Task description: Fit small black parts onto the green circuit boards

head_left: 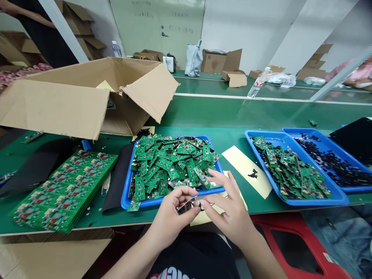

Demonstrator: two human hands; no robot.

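My left hand (171,219) grips a small circuit board (183,206) between thumb and fingers, just in front of the middle blue tray (124,199). Thumb and index finger of my right hand (232,213) pinch a small black part (200,206) at the board's right end, mostly hidden by the fingertips. The other right fingers are spread over the tray's corner. Heaped in that tray are many loose green circuit boards (162,164). Beneath my hands lies a sheet of yellowish paper (200,220), partly covered.
Stacked board panels (66,190) lie at left, below an open cardboard box (55,100). Right of the tray is a paper strip (242,166) with black pieces (252,173). Farther right stand a tray of boards (319,199) and a tray of black parts (334,155). A bottle (258,83) stands behind.
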